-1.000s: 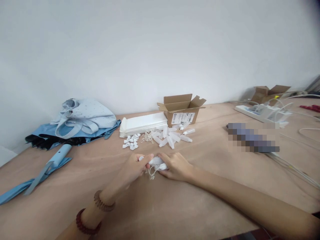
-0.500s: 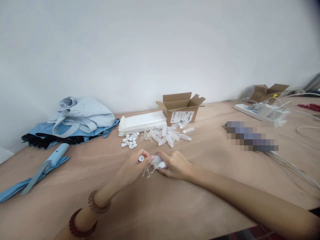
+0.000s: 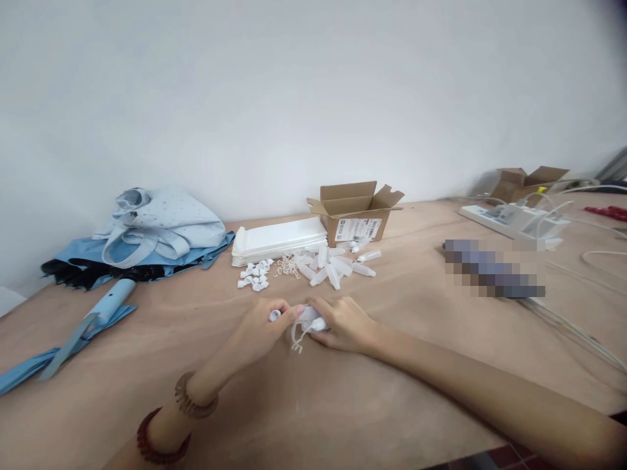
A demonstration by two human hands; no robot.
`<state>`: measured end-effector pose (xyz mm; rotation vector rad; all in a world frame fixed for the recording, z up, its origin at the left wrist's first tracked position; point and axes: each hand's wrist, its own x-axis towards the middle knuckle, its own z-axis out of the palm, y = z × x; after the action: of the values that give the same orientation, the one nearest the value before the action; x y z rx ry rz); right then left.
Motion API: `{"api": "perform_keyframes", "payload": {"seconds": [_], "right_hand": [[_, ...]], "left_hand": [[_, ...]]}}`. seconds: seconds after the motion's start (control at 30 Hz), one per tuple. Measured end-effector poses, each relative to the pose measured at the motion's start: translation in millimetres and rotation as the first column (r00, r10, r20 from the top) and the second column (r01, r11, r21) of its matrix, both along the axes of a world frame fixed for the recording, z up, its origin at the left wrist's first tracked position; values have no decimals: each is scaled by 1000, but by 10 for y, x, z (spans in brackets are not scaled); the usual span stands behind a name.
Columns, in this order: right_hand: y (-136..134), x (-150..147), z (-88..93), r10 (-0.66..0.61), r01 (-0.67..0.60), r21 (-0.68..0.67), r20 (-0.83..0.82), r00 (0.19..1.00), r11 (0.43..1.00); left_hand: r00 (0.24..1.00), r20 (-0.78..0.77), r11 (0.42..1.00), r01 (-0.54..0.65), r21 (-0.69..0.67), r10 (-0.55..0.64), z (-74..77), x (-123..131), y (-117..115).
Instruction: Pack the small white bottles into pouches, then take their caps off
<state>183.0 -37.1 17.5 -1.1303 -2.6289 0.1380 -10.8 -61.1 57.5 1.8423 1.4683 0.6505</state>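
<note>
My left hand (image 3: 267, 326) is closed, with a small white cap (image 3: 275, 315) tucked in its curled fingers. Its thumb and fingertip press at the end of a translucent plastic bottle (image 3: 308, 314). Wrapped around that bottle and a second one with a white top (image 3: 318, 324) is my right hand (image 3: 345, 322), also closed. Thin cream-coloured straps (image 3: 296, 339) dangle between the hands; their upper ends are partly hidden by fingers. Beyond the hands lie loose bottles (image 3: 334, 274), a small heap of straps (image 3: 287, 266) and several white caps (image 3: 255, 275).
An opened cardboard box (image 3: 355, 219) stands behind the bottles, beside a stack of white packets (image 3: 279, 238). At left are a pale blue cloth bag (image 3: 166, 222) and a blue umbrella (image 3: 112, 300). A power strip (image 3: 514, 222) with cables and another carton (image 3: 529, 183) occupy the right.
The cap in my left hand has tilted and shifted slightly left. The straps have swung right and now hang closer together. My right hand stays nearly still around the bottles.
</note>
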Motion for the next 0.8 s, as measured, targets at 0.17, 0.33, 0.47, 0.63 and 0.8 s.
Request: {"api": "perform_keyframes", "payload": {"seconds": [0.17, 0.33, 0.47, 0.63, 0.8], "right_hand": [[12, -6, -10, 4, -4, 13, 5, 1000, 1000], [3, -12, -1, 12, -12, 3, -9, 1000, 1000], [4, -12, -3, 7, -7, 6, 1, 1000, 1000], [13, -7, -9, 7, -7, 9, 5, 1000, 1000], [18, -1, -1, 8, -8, 3, 21, 1000, 1000]], "left_hand": [[990, 121, 986, -52, -157, 72, -137, 5, 50], [928, 332, 920, -28, -391, 169, -190, 17, 53], [903, 391, 886, 25, -463, 179, -160, 8, 55], [908, 388, 891, 37, -452, 159, -152, 4, 71], [923, 357, 927, -2, -375, 147, -147, 17, 59]]}}
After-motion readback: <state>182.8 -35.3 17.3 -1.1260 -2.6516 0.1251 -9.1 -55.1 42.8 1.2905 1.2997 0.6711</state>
